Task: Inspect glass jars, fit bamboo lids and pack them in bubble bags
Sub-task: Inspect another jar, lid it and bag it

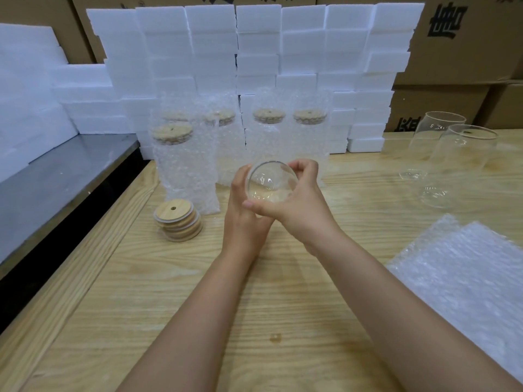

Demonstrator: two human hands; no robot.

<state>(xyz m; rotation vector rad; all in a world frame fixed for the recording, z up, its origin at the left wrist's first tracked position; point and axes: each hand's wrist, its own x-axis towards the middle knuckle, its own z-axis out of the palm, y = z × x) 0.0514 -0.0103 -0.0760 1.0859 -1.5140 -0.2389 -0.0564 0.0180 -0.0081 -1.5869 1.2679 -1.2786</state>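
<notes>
A clear glass jar (271, 181) is held above the wooden table, its open mouth tilted toward the camera. My left hand (243, 219) grips it from the left and below. My right hand (300, 205) grips it from the right, fingers curled over the rim and thumb under it. A stack of bamboo lids (177, 219) lies on the table left of my hands. Several lidded jars in bubble bags (184, 171) stand behind. Two bare glass jars (461, 162) stand at the right. A pile of flat bubble bags (467, 278) lies at the near right.
White foam blocks (254, 52) are stacked in a wall at the back, with cardboard boxes (467, 38) behind them. A grey metal surface (56, 179) borders the wooden table (226, 321) on the left.
</notes>
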